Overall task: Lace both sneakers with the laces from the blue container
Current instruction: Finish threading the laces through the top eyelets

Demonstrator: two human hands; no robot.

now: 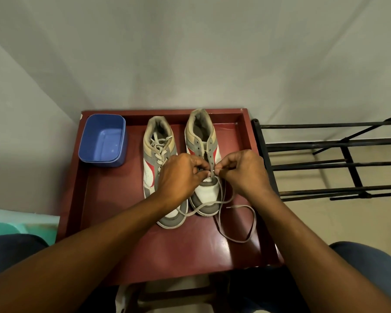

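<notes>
Two grey, white and red sneakers stand side by side on a dark red tray table (104,199), toes toward me. The left sneaker (155,154) has a lace threaded through its eyelets. The right sneaker (202,141) has open upper eyelets. My left hand (181,175) and my right hand (242,170) meet over its lower eyelets, each pinching the grey lace (237,239). The lace's loose ends trail over the toe and loop across the tray to the right. The blue container (103,141) at the tray's back left holds nothing that I can see.
A black metal rack (330,159) stands just right of the tray. A teal object (14,227) lies at the lower left. A grey cloth backdrop hangs behind. My knees flank the tray's near edge.
</notes>
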